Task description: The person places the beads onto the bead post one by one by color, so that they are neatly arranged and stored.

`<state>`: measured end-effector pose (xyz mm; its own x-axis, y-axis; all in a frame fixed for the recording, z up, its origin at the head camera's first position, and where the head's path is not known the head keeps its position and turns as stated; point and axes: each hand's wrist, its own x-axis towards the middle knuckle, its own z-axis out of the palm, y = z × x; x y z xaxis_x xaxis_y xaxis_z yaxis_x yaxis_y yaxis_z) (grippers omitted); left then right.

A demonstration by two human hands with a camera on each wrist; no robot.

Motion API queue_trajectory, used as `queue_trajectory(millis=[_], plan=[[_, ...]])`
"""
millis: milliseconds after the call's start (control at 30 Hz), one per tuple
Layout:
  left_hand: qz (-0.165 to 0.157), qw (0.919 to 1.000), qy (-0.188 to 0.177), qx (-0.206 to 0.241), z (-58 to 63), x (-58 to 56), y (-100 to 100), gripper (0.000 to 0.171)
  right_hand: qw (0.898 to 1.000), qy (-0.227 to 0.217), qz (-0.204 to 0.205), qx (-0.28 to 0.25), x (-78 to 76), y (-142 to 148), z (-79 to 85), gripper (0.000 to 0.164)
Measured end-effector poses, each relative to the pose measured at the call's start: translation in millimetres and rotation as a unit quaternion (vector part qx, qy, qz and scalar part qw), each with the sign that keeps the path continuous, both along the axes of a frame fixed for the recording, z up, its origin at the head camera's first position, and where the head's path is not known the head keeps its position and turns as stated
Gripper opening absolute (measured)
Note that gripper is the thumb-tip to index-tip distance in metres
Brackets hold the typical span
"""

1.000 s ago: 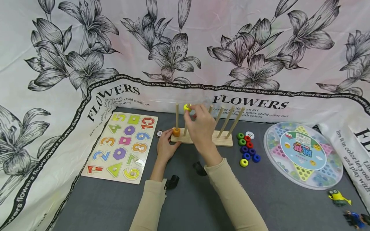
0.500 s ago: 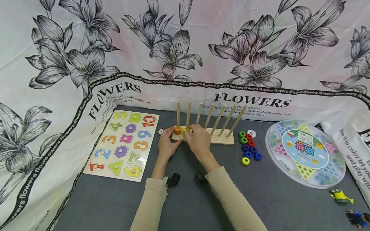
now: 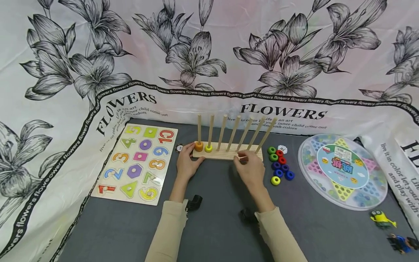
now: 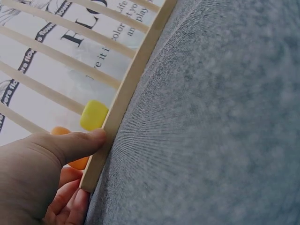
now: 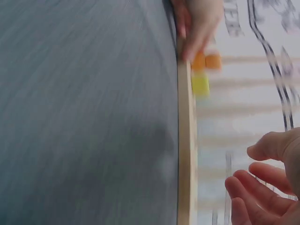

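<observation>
- Left hand [image 3: 187, 163] pinches the left end of the board [image 3: 217, 155], near the far edge of the tabletop [image 3: 219, 225].
- Right hand [image 3: 252, 168], fingers loosely parted, seems empty.
- Rings [image 3: 276, 166] beyond its right end should be light, hard; pinch rims.

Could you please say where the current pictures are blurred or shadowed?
Right wrist view: the yellow ring and pegs are smeared, while the right hand is sharper; head view: a faint shadow on the gray cloth beside that hand; left wrist view: the left hand and wooden base have clear edges.
</observation>
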<state>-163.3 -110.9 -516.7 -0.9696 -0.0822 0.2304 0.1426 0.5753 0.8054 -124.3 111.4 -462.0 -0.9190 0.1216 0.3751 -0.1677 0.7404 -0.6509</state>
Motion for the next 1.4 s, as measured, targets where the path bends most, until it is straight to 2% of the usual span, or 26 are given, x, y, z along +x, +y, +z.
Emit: queue_trajectory(millis=[167,333,433,600,700,867,1067,1200,1400], plan=[[0.0,1.0,-0.007,0.007,-0.9,-0.7,-1,0.066,0.998,-0.005,-0.065,-0.025,23.7,50,-1.1,0.017],[0.001,0.9999,-0.014,0.01,-0.1,-0.1,0,0.066,0.994,-0.021,-0.103,-0.029,46.2,92,-1.9,0.017],[-0.001,0.9999,-0.015,0.008,0.5,0.1,1,0.066,0.992,-0.056,-0.111,-0.032,58.3,109,-2.0,0.018],[0.0,0.9998,-0.02,0.009,1.0,0.2,1,0.066,0.985,-0.131,-0.097,-0.053,69.9,122,-5.1,0.022],[0.0,0.9997,-0.024,0.009,1.0,0.2,1,0.066,0.982,-0.157,-0.087,-0.064,71.6,124,-8.8,0.025],[0.001,0.9997,-0.024,0.001,1.6,0.5,1,0.065,0.982,-0.154,-0.091,-0.066,68.6,121,-14.3,0.027],[0.001,0.9997,-0.025,-0.001,1.5,2.2,2,0.065,0.981,-0.155,-0.109,-0.036,66.1,118,-13.9,0.027],[-0.002,0.9998,-0.017,0.001,1.6,1.7,3,0.065,0.983,-0.138,-0.114,-0.03,61.7,112,-9.0,0.026],[-0.001,0.9999,-0.011,0.008,2.0,1.4,1,0.065,0.99,-0.083,-0.086,-0.068,43.6,91,7.0,0.024]])
